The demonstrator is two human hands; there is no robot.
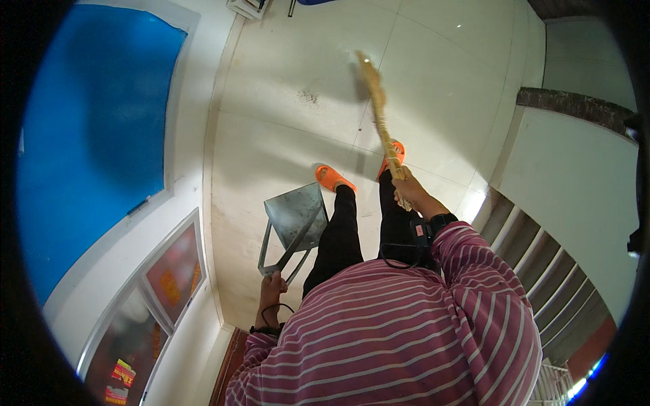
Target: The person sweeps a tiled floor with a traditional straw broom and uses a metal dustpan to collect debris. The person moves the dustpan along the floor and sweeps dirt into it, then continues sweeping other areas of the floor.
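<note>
My right hand is closed around the handle of a straw broom, whose head points away from me over the tiled floor. On the floor, left of the broom's head, lies a small scatter of dark debris. Low at my left side, my left hand grips the frame of a grey metal dustpan with a long handle. The pan is beside my left leg. Whether it touches the floor, I cannot tell.
My feet wear orange slippers. A white wall with a large blue panel and a framed window runs along the left. Stairs are at the lower right, beside a pale wall. A white object stands at the top.
</note>
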